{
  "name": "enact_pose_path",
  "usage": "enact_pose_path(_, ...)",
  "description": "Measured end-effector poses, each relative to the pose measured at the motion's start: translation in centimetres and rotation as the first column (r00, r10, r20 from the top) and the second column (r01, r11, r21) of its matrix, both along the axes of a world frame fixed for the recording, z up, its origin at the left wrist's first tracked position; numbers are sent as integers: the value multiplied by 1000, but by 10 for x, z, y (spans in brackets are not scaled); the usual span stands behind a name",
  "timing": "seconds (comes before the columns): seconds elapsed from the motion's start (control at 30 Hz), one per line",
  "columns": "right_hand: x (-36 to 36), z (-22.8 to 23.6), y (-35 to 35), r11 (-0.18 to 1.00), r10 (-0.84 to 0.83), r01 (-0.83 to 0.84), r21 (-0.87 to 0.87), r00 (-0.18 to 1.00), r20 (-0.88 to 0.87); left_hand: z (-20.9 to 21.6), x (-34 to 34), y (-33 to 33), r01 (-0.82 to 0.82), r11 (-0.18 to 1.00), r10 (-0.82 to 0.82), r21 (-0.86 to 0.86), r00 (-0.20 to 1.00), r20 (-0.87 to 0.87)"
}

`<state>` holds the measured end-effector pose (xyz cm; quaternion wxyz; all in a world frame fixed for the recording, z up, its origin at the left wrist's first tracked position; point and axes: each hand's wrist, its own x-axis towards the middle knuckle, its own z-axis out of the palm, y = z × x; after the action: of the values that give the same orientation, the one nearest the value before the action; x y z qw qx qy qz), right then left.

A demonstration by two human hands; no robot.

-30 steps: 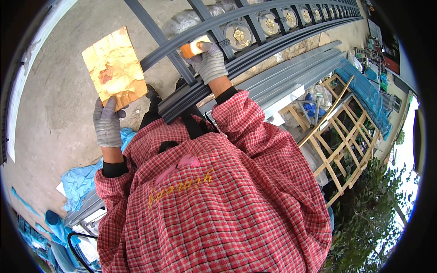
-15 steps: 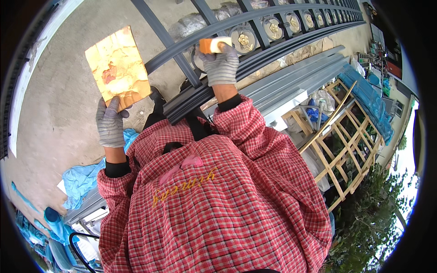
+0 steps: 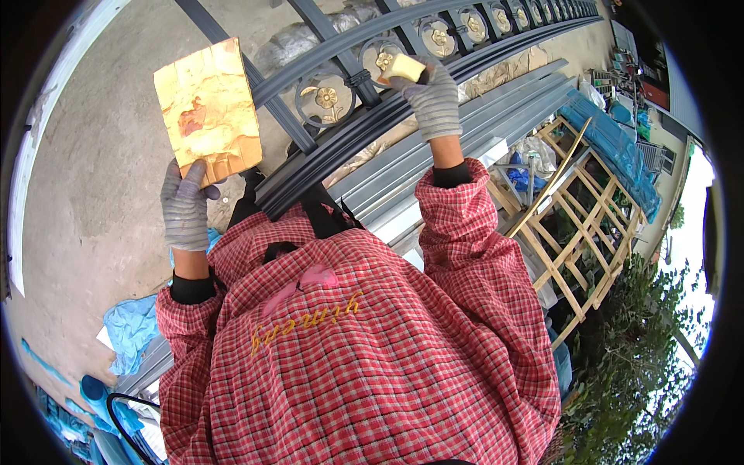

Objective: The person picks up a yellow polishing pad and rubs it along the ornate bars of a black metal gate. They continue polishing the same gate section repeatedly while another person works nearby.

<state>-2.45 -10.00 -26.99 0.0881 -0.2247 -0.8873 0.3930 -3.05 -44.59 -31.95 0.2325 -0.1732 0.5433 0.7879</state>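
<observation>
My left hand (image 3: 184, 213), in a grey striped glove, grips the lower edge of a creased rectangular board (image 3: 221, 128) coated in gold, with a reddish-brown patch in its middle. My gloved right hand (image 3: 435, 107) is closed on a small pale yellow sponge block (image 3: 406, 70). The block is beside a gold flower (image 3: 384, 59) set in a ring of a dark grey metal fence panel (image 3: 341, 43); whether it touches the flower I cannot tell. Nearer me, another ring holds a gold flower with leaves (image 3: 327, 98).
Long grey metal profiles (image 3: 496, 116) lie right of the panel. Beyond them are a wooden lattice frame (image 3: 589, 232) and blue sheeting (image 3: 612, 147). A crumpled blue cloth (image 3: 133, 329) lies on the concrete floor (image 3: 93, 178) at my left.
My right hand has moved right with the sponge block, to a ring farther along the panel. The view has shifted slightly, and the gold board stays in my left hand.
</observation>
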Motion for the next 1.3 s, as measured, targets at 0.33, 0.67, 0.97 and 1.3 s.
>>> enact_pose_path(0.33, -19, -14, -31, 883, 88, -214, 417, 950, 301, 9, 1, 6, 26, 1000, -26, -9, 1000, 2)
enact_pose_path(0.67, -17, -21, -28, 844, 107, -229, 484, 958, 268, 8, 1, 11, 9, 1000, -9, -21, 1000, -6)
enact_pose_path(0.97, -23, -21, -13, 845, 51, -147, 515, 979, 195, 3, 2, 13, 4, 999, -3, -32, 1000, 10)
enact_pose_path(1.3, -21, -16, -14, 828, 56, -157, 539, 978, 200, 3, 3, 13, 17, 999, -17, -47, 1000, -2)
